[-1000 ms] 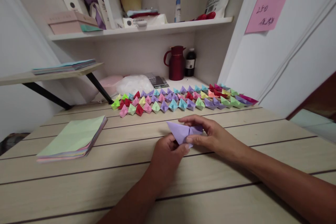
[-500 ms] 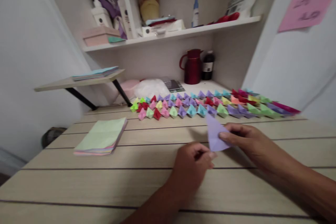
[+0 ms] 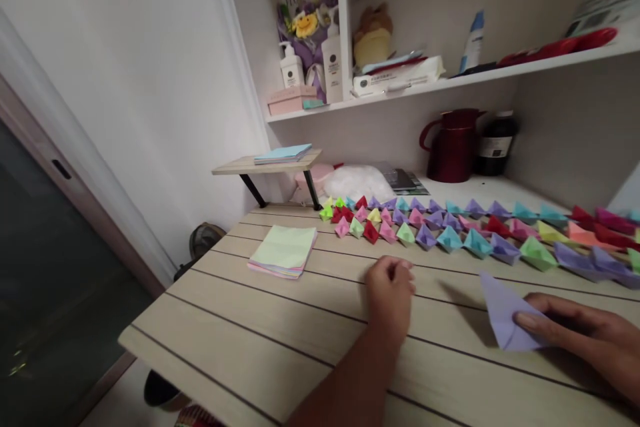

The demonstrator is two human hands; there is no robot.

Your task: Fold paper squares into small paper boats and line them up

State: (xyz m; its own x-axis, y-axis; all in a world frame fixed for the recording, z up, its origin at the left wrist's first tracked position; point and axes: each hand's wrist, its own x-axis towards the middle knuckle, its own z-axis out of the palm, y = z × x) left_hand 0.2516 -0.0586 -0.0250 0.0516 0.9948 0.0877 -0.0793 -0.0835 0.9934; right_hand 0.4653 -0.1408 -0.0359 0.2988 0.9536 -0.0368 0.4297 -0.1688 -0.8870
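Observation:
My right hand pinches a folded purple paper piece and holds it just above the wooden table at the right. My left hand rests on the table near the middle with its fingers curled and nothing visible in them. It lies between the purple piece and a stack of pastel paper sheets to its left. Beyond both hands runs a long double row of small folded paper boats in several colours.
A small raised shelf holds more paper at the table's back left. A dark red jug, a dark bottle and a white plastic bag stand behind the boats. The table's left edge drops to the floor.
The view has swung left. My left hand let go of the purple piece and drew away from it; my right hand alone keeps it, now further to the right.

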